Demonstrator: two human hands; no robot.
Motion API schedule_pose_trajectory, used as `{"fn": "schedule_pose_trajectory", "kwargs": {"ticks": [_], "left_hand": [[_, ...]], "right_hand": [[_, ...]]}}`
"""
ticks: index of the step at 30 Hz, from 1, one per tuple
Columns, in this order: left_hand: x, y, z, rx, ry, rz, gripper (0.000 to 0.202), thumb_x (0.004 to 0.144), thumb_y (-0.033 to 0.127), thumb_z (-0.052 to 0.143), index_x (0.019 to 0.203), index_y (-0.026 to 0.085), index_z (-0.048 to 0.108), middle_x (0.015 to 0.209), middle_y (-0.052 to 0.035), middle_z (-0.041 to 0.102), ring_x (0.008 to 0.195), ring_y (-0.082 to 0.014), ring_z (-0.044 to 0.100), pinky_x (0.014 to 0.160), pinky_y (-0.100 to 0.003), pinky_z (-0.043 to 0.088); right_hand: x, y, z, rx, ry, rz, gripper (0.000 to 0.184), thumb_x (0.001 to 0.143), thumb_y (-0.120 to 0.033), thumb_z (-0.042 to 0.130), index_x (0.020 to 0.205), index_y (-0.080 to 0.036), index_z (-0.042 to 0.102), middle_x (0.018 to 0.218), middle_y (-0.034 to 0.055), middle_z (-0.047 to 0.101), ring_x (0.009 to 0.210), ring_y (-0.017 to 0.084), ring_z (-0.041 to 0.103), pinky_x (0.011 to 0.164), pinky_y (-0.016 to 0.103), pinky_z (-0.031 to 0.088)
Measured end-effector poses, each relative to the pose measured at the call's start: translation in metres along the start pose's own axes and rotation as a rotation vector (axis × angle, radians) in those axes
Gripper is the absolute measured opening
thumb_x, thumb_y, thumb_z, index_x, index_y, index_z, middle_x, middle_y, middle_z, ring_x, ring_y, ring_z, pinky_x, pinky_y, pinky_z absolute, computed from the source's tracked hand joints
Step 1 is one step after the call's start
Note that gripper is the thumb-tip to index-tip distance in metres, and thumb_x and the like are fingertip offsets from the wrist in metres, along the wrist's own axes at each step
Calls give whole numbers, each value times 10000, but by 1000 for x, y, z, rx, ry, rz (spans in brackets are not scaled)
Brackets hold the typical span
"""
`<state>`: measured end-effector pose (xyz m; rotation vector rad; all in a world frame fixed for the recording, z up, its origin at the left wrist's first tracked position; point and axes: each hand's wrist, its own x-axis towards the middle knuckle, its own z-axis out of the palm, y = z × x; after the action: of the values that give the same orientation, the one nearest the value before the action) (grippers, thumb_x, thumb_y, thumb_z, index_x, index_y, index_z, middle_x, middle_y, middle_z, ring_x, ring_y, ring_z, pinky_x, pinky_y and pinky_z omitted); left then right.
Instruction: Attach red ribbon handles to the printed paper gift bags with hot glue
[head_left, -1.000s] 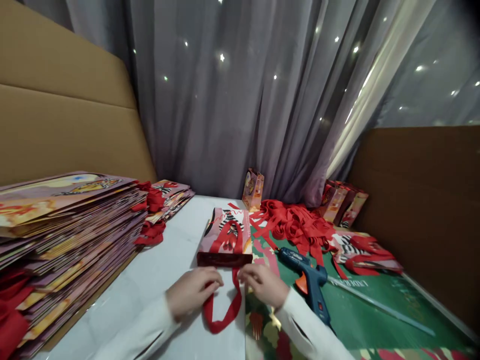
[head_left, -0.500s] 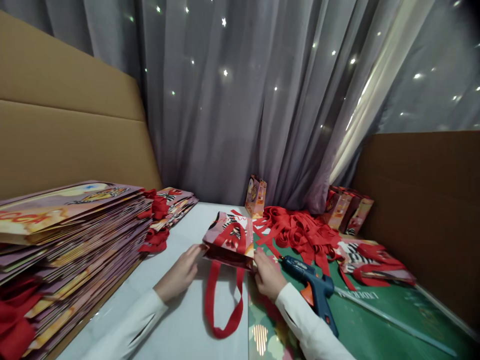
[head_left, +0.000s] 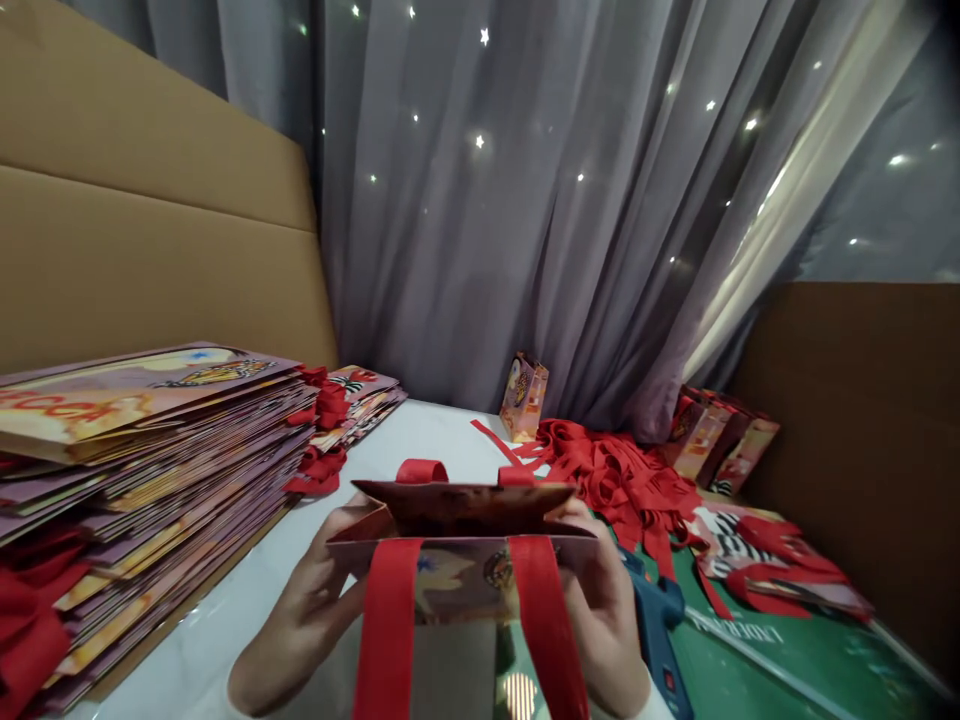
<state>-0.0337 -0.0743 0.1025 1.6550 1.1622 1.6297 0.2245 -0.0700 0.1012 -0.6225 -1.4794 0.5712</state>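
Close in front of me is a small printed paper gift bag (head_left: 465,585), its mouth partly spread and facing up toward me. Red ribbon handles (head_left: 390,620) hang over its near side, and the other handle's ends show behind its far edge. My left hand (head_left: 304,600) grips the bag's left side, fingers partly hidden behind it. On the opposite side my right hand (head_left: 604,610) holds the right edge. Just beyond that hand lies a blue glue gun (head_left: 661,630), partly covered by it. A heap of red ribbon (head_left: 615,480) lies behind.
Tall stacks of flat printed bags (head_left: 165,470) stand at left beside a cardboard panel (head_left: 165,250). One upright bag (head_left: 523,397) stands at the back; more bags (head_left: 724,440) are at right. A flat bag with red handles (head_left: 772,560) rests on the green board (head_left: 810,660).
Both hands have brought the bag up and closer to me. Its mouth now faces me, and the near handle hangs down in front. My view has shifted slightly left.
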Motion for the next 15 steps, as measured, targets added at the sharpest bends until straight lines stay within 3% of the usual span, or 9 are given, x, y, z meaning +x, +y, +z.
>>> {"fn": "schedule_pose_trajectory", "kwargs": {"ticks": [2, 4, 7, 10, 11, 13, 15], "left_hand": [[-5, 6, 7, -92, 116, -79, 369, 733, 449, 731, 1009, 227, 628, 1037, -68, 656, 886, -235, 644, 722, -284, 578], [-3, 12, 16, -144, 162, -185, 451, 720, 484, 740, 1061, 227, 593, 1076, -66, 660, 894, -231, 661, 696, -250, 574], [2, 12, 22, -237, 89, -342, 724, 699, 538, 750, 1286, 235, 453, 1176, -114, 654, 974, -274, 679, 742, -286, 585], [0, 0, 9, -331, 5, -434, 1084, 667, 519, 789, 1487, 306, 114, 1245, -130, 640, 1091, -305, 653, 903, -392, 552], [-3, -6, 1, -346, -101, -483, 1095, 655, 510, 800, 1497, 313, 127, 1315, -134, 601, 1170, -319, 608, 971, -423, 514], [-14, -18, -16, -312, -285, -551, 995, 579, 501, 841, 1432, 273, 382, 1409, -128, 528, 1323, -358, 463, 1074, -455, 425], [-25, -29, -28, -214, -295, -598, 862, 506, 454, 882, 1285, 240, 582, 1429, -97, 514, 1393, -356, 359, 1163, -432, 297]], "right_hand": [[-6, -4, 4, 89, 81, 69, 273, 887, -234, 613, 1143, -305, 552, 1027, 22, 667, 976, 175, 647, 860, 307, 511], [-7, -7, 9, 183, 141, 225, 375, 874, -258, 642, 1215, -301, 492, 1061, 35, 686, 956, 173, 664, 839, 301, 522], [2, -7, 16, 305, 187, 512, 502, 821, -380, 695, 1250, -237, 476, 1128, 96, 694, 966, 217, 682, 828, 331, 540], [10, -1, 16, 350, 362, 648, 608, 709, -448, 770, 1203, -209, 509, 1072, 85, 715, 897, 221, 698, 755, 302, 554], [10, 2, 16, 349, 434, 660, 629, 693, -462, 773, 1207, -216, 506, 1077, 76, 713, 908, 221, 697, 746, 295, 554], [6, 10, 15, 327, 560, 652, 649, 695, -492, 751, 1230, -234, 490, 1079, 60, 712, 931, 220, 690, 743, 291, 555], [-2, 19, 17, 304, 619, 639, 678, 708, -508, 729, 1273, -244, 463, 1067, 53, 713, 930, 215, 685, 751, 293, 556]]}}
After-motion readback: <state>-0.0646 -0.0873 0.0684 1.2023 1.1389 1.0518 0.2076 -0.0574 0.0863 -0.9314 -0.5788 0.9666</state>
